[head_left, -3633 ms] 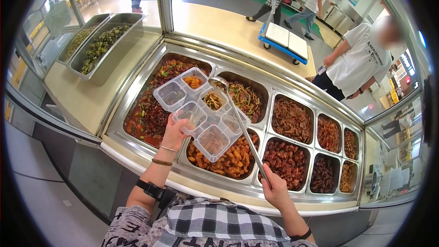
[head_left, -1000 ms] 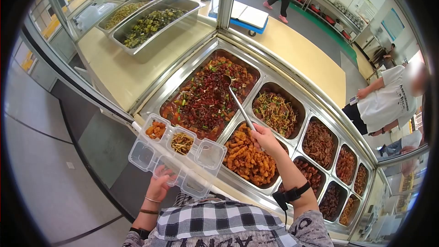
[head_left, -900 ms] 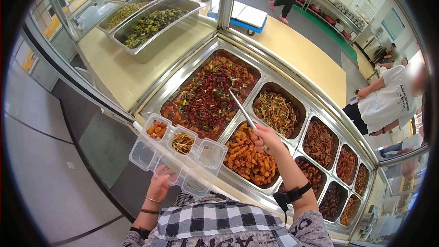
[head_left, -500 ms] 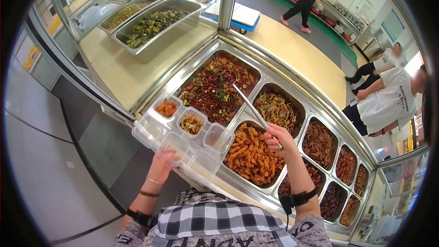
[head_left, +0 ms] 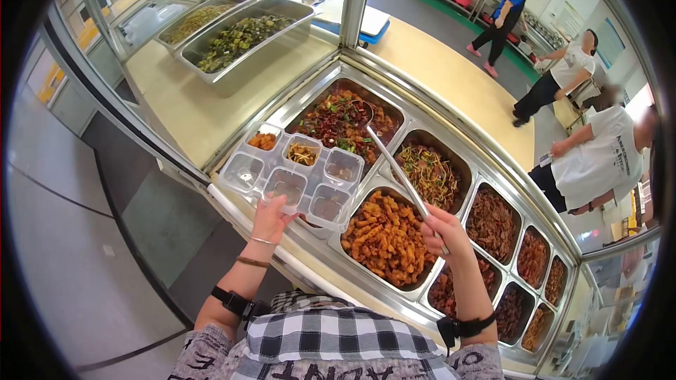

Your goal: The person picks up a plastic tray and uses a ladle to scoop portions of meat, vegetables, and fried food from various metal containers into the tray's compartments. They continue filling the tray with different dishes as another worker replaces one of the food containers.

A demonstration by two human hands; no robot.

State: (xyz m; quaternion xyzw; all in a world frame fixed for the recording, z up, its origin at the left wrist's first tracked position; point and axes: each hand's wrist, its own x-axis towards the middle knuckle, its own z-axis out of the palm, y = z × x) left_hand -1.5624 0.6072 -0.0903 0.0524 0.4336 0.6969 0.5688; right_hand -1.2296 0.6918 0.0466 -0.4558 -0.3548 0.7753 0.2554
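Observation:
My left hand (head_left: 273, 218) grips the near edge of a clear plastic compartment tray (head_left: 306, 193). Two of its far compartments hold food: orange-brown pieces at the left and pale shreds beside them. The tray is over the near left corner of the serving counter, partly covering a large pan of red chili dish (head_left: 345, 116). My right hand (head_left: 442, 231) is closed round the handle of a metal ladle (head_left: 396, 165). The ladle's bowl lies in the chili dish, partly sunk in the food. Below the handle is a pan of fried orange strips (head_left: 387, 239).
More pans run to the right, including noodle-like shreds (head_left: 429, 172) and shredded meat (head_left: 491, 222). Two deep steel pans, one with chopped greens (head_left: 243, 41), stand on the left ledge (head_left: 169, 102). A metal-framed glass screen surrounds the counter. Several people are beyond it.
The tray has moved right and a little up over the counter with my left hand, and looks more level. My right hand and the ladle have shifted slightly right and down. People behind have moved.

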